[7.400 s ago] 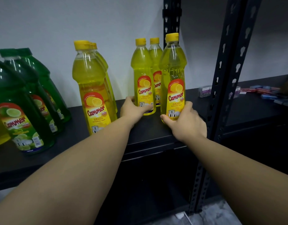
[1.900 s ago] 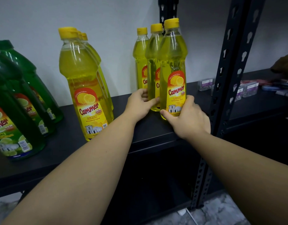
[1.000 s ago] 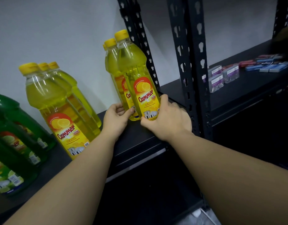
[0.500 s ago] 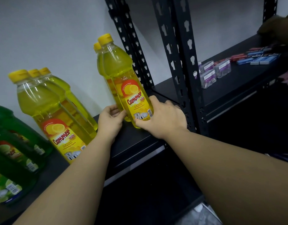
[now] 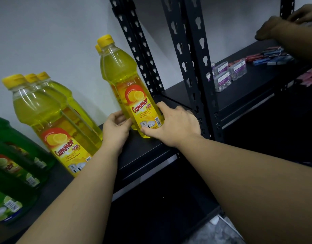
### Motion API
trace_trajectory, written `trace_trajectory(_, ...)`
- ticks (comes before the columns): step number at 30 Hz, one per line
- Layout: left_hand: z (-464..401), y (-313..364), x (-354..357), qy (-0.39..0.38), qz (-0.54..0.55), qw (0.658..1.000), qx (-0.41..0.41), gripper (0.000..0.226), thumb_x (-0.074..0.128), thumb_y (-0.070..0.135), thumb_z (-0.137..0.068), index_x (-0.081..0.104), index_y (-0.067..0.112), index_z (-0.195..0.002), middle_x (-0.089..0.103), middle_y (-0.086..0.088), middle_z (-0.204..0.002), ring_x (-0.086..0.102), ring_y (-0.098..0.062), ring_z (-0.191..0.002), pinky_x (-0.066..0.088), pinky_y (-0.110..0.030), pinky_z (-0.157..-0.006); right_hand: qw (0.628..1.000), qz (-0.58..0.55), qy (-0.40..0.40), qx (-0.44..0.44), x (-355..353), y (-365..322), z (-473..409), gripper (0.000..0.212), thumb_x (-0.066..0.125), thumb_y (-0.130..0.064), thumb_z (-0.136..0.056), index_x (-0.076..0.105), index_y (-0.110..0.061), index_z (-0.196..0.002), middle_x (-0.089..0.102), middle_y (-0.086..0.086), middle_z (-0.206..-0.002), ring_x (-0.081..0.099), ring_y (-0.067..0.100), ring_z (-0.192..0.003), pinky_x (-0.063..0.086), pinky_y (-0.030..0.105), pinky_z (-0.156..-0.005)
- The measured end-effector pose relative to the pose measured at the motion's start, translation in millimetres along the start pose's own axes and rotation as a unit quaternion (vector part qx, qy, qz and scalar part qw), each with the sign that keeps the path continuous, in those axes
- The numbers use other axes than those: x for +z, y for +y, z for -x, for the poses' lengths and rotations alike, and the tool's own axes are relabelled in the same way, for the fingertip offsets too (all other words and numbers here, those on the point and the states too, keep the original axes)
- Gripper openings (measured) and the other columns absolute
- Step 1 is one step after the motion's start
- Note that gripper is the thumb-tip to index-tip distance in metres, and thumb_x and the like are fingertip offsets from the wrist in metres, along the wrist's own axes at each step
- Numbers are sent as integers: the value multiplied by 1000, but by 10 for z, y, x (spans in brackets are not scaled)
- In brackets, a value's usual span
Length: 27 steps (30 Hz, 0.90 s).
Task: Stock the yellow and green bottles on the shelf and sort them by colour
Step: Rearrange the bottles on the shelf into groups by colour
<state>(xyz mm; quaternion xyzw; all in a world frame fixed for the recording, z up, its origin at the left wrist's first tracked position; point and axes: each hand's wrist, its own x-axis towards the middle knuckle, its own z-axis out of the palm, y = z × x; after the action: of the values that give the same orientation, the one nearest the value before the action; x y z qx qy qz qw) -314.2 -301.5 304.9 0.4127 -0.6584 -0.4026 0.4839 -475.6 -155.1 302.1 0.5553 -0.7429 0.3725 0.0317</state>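
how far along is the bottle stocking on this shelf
Mostly done, it seems. The green bottles stand grouped at the left end of the shelf, and a row of yellow bottles stands beside them. In hand: the left hand and right hand grip the base of the front bottle of a second yellow row by the post. Left: squaring that row; any unstocked bottles are out of view.

Yellow bottles (image 5: pixel 127 88) — clear glossy plastic, paper labels; shelf (image 5: pixel 144 147) — matt black metal, smooth.
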Motion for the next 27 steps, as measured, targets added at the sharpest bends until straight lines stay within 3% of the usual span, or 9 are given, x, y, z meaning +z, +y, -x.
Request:
trace_trajectory(6, 25, 11, -3, -10, 41, 999, -10, 43, 81, 9, -88, 62, 14, -126, 75, -9, -120, 73, -23, -112, 58, -46, -98, 1000, 3, -8, 15, 47, 15, -30, 81, 54, -95, -69, 44, -42, -130, 48, 4, -97, 60, 29, -97, 38, 36, -72)
trace_trajectory(13, 56, 31, 9, -12, 60, 998, -11, 45, 81, 7, -87, 61, 14, -128, 76, -9, -118, 74, -24, -109, 60, -38, -88, 1000, 0, -8, 12, 75, 33, -42, 82, 51, -98, -67, 44, -45, -129, 60, 7, -104, 60, 28, -98, 38, 36, -72)
trace_trajectory(20, 45, 25, 7, -19, 59, 998, -6, 52, 78, 6, -89, 58, 9, -137, 74, -11, -124, 73, -23, -111, 61, -40, -92, 1000, -1, -11, 16, 78, 34, -42, 81, 52, -97, -68, 43, -45, -129, 60, 7, -105, 59, 28, -98, 36, 35, -72)
trace_trajectory(27, -19, -29, 10, -19, 63, 998, -7, 49, 81, 8, -87, 60, 11, -131, 75, -12, -121, 73, -25, -111, 60, -43, -92, 1000, 3, -14, 18, 96, 34, -55, 81, 50, -98, -67, 43, -45, -128, 61, 7, -105, 60, 29, -98, 37, 36, -72)
